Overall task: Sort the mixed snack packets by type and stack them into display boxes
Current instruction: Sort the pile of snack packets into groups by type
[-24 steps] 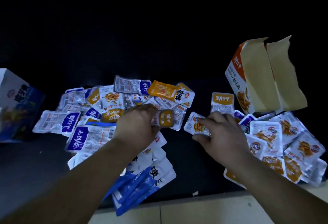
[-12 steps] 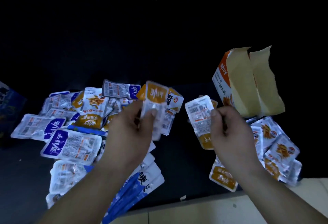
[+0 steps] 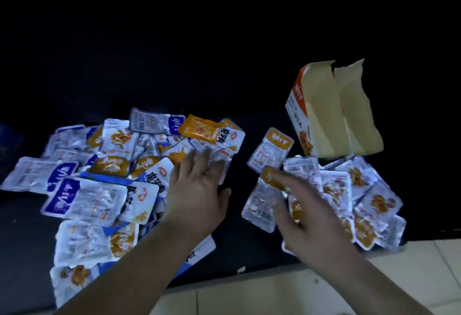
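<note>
A mixed pile of snack packets (image 3: 112, 165), white with blue or orange labels, covers the left of the black surface. My left hand (image 3: 197, 190) reaches over its right edge with fingers spread, the fingertips touching a silvery packet (image 3: 222, 165). At the right lies a pile of orange-labelled packets (image 3: 361, 190), and behind it stands an orange display box (image 3: 299, 110) with its brown flaps open. My right hand (image 3: 306, 215), blurred, lies with straight fingers over two orange-topped packets (image 3: 259, 205) at that pile's left edge. One more orange-topped packet (image 3: 270, 150) lies face down just beyond.
Large blue-labelled packets (image 3: 62, 185) lie at the front left of the mixed pile. A strip of bare black surface (image 3: 237, 240) separates the two piles. Pale tiles (image 3: 274, 294) run along the near edge. Everything behind the piles is dark.
Both hands held raised orange packets half a second ago. Both hands have come down with fingers spread, the left over the mixed pile, the right over packets by the right pile.
</note>
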Demonstrator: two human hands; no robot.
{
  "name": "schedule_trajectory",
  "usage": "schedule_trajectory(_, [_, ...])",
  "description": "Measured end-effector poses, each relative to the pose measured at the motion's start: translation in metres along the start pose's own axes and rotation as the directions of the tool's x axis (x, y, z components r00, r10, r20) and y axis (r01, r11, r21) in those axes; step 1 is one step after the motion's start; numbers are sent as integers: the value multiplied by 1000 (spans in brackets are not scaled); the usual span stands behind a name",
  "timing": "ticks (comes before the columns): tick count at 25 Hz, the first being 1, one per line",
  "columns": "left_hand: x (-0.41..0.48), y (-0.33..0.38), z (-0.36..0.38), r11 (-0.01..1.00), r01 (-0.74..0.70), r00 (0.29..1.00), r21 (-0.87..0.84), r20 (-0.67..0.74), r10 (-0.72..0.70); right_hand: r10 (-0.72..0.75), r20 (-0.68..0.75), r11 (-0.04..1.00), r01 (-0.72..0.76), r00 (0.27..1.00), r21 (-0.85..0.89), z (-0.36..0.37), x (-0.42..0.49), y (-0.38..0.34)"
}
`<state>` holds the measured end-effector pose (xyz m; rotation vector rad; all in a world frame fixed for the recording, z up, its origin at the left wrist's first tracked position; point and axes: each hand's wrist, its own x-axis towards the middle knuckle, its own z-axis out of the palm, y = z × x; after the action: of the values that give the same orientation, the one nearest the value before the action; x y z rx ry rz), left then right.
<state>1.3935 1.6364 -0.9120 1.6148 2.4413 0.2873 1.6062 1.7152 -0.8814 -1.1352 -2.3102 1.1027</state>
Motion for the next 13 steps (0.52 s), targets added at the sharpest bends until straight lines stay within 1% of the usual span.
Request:
schedule_trajectory(1, [4,-12,1,992,27,996,120,81,-37,-2,156,1000,3,988,-9,11,-1,2])
schedule_trajectory(2, [6,-21,4,985,41,990,166,124,-62,8,244,998,6,970,-58,20,-1,8])
schedule_trajectory(3, [6,-27,7,989,25,994,149,100,-40,25,259,995,1,965,-101,26,-1,13])
schedule_trajectory(5, [2,-36,12,995,-25,999,99,-24,27,45,157,985,-18,987,-169,31,0,19])
schedule_trajectory(7, [-2,-39,12,990,-43,992,135,-113,58,82,72,979,-67,994,-194,29,5,16])
schedule_trajectory(8, [-5,-38,11,990,-40,990,136,-128,57,98,56,981,-87,994,-175,29,7,14])
schedule_trajectory(9, [-7,-38,12,989,-63,982,138,-170,86,101,35,986,-95,994,-137,30,8,12])
schedule_trajectory(11, [-15,-35,10,983,-152,947,100,-271,174,88,-26,995,-89,996,-54,35,9,4])
schedule_trajectory(13, [-23,-32,3,969,-245,911,9,-339,234,91,-79,996,-90,993,23,39,11,-6])
